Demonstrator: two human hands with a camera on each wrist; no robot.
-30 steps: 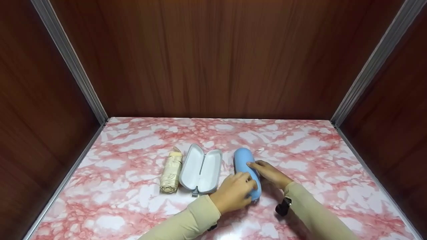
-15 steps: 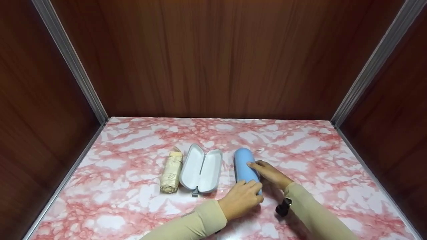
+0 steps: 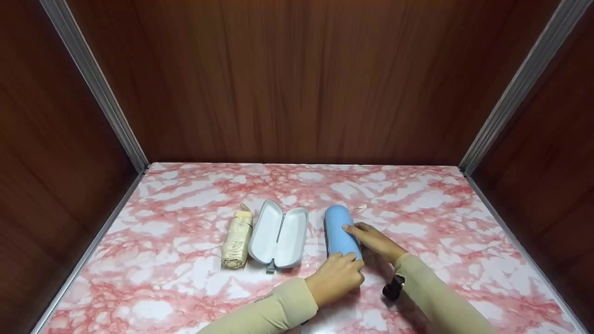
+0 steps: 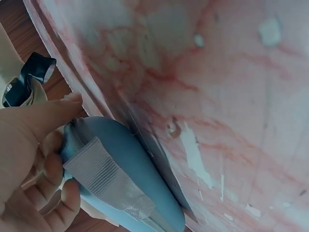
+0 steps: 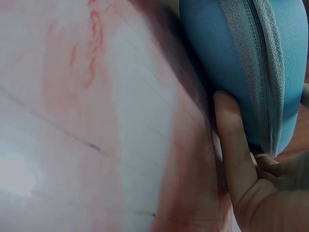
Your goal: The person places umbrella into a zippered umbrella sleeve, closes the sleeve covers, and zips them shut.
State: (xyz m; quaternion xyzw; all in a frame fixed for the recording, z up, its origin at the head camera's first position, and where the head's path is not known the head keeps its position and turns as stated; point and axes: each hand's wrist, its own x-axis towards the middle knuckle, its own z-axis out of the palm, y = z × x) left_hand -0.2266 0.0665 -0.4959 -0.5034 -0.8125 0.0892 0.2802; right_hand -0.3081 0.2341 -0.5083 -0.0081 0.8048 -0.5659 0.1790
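Observation:
A blue zip-up glasses case (image 3: pixel 341 232) lies lengthwise on the table, its lid down. My left hand (image 3: pixel 336 279) holds its near end, thumb on one side and fingers curled on the other. In the left wrist view, a grey ribbed strip (image 4: pixel 108 176) crosses the case's side near these fingers; no zip pull can be made out. Farther up, my right hand (image 3: pixel 378 241) grips the right side with the thumb on top. A grey zip (image 5: pixel 260 72) runs along the case in the right wrist view, with a finger pressed low against the side.
Left of the blue case, a grey glasses case (image 3: pixel 280 236) lies spread open, its white inside facing up. Beside that is a folded beige umbrella (image 3: pixel 237 241). The table (image 3: pixel 185 297) has a red-and-white marbled top, with brown wood-look walls (image 3: pixel 297 83) at the back and sides.
My left hand has slid along the blue glasses case to its near end and moved slightly right. My right hand has stayed in place, and the case has barely shifted.

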